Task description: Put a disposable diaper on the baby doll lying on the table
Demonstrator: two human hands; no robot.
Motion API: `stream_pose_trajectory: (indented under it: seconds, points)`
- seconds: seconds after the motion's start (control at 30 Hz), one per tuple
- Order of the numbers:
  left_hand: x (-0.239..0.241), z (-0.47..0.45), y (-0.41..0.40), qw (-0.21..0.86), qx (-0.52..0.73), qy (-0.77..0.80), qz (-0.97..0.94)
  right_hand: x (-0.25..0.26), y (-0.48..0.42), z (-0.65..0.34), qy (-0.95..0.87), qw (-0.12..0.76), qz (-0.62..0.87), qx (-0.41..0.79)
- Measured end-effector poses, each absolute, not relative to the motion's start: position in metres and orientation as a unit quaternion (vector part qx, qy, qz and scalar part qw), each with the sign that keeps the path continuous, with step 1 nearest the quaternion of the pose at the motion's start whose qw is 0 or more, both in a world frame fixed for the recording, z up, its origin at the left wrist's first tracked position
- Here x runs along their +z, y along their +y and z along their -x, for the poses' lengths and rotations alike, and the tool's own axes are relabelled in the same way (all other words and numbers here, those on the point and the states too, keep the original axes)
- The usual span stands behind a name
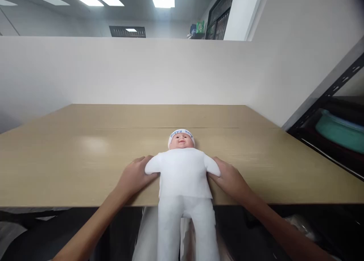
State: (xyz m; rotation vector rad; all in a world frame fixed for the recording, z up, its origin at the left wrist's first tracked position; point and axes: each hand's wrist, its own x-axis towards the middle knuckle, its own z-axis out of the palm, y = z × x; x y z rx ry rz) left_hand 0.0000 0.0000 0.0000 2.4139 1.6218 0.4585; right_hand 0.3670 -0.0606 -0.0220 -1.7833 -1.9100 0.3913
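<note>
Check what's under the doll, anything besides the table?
The doll's head and torso lie on the bare wooden table; its legs hang past the front edge. Left hand and right hand press its sides. Anything beneath the torso is hidden.

A baby doll [183, 170] in white clothes lies face up on the light wooden surface [85, 155], its legs hanging over the near edge. The left hand [135, 175] presses against one stubby arm, the right hand [230, 179] against the other. A white partition [127, 71] backs the surface; a dark metal shelf [327, 113] stands right.
</note>
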Motion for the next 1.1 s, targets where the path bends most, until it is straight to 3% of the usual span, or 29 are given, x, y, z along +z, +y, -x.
stream_pose_trajectory:
  seconds: [0.57,0.93,1.1]
  points:
    - [-0.010,-0.009,0.176,0.028,0.172,0.543,-0.822,-0.043,0.139,-0.384,-0.727,0.214,0.652,0.019]
    - [-0.026,-0.012,0.253,-0.084,0.213,0.519,-0.824,-0.046,0.206,-0.385,-0.735,0.230,0.634,-0.071]
    - [-0.024,-0.015,0.251,-0.055,0.197,0.548,-0.811,-0.048,0.208,-0.388,-0.751,0.246,0.608,-0.074]
